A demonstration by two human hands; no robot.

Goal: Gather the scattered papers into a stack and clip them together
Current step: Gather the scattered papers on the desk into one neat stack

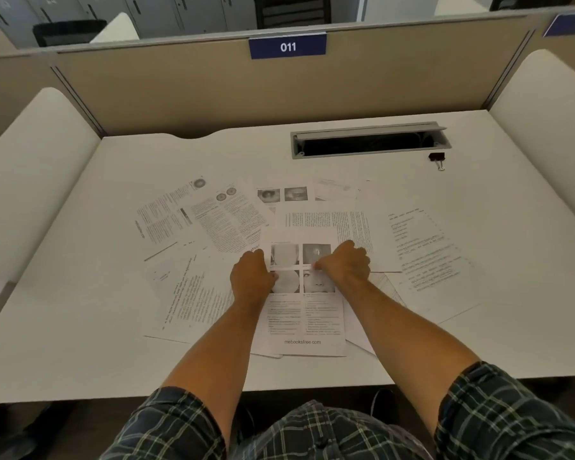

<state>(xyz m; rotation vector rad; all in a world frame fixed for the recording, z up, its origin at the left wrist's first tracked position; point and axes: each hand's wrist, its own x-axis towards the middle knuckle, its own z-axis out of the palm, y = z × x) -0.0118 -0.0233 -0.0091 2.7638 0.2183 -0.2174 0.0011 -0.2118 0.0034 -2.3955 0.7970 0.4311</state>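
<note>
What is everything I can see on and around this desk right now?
Papers: about ten, white with black print, scattered and overlapping mid-desk.
Top sheet: one, four photos, under both hands.
Binder clip: one, black, far right, apart from the papers.
Cable tray: one, grey, lid open, back of the desk.
Desk: one, white.
Partition: one, beige, behind the desk.
Sign 011: one, blue, on the partition.
Left hand: fingers curled, on the top sheet's left edge.
Right hand: fingers curled on that sheet.

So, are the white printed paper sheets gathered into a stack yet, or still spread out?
Spread out. The white printed paper sheets fan across the white desk at differing angles, overlapping; both hands grip only the middle sheet.
</note>
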